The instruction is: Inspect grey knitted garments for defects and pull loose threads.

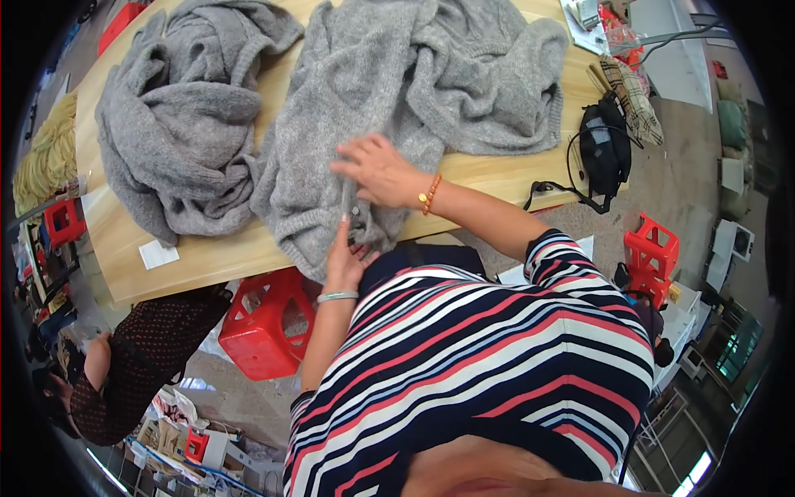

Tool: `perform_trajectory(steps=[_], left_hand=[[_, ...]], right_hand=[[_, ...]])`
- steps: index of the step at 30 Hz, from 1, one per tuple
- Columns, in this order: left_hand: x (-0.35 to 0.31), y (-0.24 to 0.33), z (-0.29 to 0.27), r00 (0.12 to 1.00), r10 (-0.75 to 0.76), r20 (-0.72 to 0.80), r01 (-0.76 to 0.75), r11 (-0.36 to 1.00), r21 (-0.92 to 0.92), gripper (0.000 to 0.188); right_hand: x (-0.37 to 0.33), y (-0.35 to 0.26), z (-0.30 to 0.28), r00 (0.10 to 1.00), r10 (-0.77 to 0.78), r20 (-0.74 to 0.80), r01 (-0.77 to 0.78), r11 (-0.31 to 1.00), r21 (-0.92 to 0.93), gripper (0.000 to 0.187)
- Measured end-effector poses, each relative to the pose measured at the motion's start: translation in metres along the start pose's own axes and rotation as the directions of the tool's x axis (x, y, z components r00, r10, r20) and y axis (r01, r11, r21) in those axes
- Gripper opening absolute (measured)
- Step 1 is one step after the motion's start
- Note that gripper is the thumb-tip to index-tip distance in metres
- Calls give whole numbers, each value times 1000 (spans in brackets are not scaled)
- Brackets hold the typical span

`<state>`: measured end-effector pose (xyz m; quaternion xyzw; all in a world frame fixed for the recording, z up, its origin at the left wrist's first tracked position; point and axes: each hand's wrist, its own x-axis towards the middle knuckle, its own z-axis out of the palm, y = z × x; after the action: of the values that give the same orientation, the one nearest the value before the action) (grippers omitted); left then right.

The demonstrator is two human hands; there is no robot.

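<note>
Knitwear [319, 141], fuzzy and grey, lay rumpled on the pale wooden worktop [124, 269]. The left hand [344, 261] was at its near edge, grip unclear to me; the right hand [381, 174] was spread above. Light, even handling seemed wisest.

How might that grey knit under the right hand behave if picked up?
The knit probably flops, given its loose folds. Its fuzzy surface suggests it may drag rather than slide on the table. Lying crumpled, it seems unlikely to roll.
</note>
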<state>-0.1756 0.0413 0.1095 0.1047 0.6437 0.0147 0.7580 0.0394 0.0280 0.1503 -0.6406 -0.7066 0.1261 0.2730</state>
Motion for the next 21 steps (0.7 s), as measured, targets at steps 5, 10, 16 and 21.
perform_trajectory(steps=[5,10,16,21], left_hand=[[32,3,21,910,397,-117,-407,911,-72,36],[41,43,12,512,859,-17,-854,506,-125,27],[-140,146,40,52,911,410,-996,18,88,27],[-265,192,69,-230,602,765,-903,-425,63,28]], right_hand=[[12,60,32,860,283,425,-240,959,-153,53],[6,10,48,879,270,394,-445,764,468,43],[55,-110,-63,922,185,339,-349,19,937,35],[71,-163,-119,984,113,137,-138,2,990,38]])
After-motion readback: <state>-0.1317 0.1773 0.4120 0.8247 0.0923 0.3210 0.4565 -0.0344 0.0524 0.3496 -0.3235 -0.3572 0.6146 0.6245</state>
